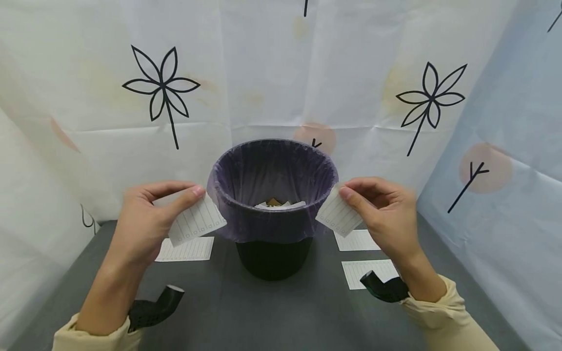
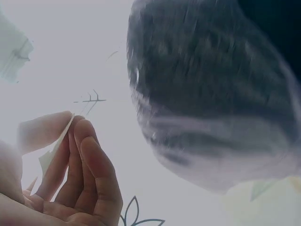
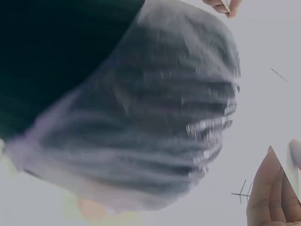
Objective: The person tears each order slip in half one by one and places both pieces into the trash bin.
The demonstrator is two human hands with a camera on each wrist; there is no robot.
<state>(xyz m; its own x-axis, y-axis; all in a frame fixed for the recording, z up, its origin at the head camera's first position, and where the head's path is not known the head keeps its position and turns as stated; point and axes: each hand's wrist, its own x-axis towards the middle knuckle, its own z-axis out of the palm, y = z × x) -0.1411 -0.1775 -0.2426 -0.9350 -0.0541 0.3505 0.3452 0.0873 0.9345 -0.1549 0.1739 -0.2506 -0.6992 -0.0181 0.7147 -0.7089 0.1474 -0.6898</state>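
Note:
A black trash bin (image 1: 274, 261) lined with a purple plastic bag (image 1: 263, 222) stands in the middle of the head view. Several paper scraps (image 1: 281, 205) show inside it. Left of the rim, my left hand (image 1: 151, 214) pinches a piece of lined paper (image 1: 199, 219) between thumb and fingers. On the other side, my right hand (image 1: 386, 212) pinches another lined paper piece (image 1: 338, 214), its corner close to the rim. In the left wrist view the left hand (image 2: 75, 174) holds its paper nearly edge-on. The right hand (image 3: 275, 193) shows at the lower right of the right wrist view.
Lined paper sheets lie on the dark table (image 1: 263, 312): one sheet (image 1: 186, 249) left of the bin, one (image 1: 357, 240) and another (image 1: 364, 273) to its right. A white patterned cloth (image 1: 272, 73) hangs behind. Black wrist devices (image 1: 155, 307) sit at both wrists.

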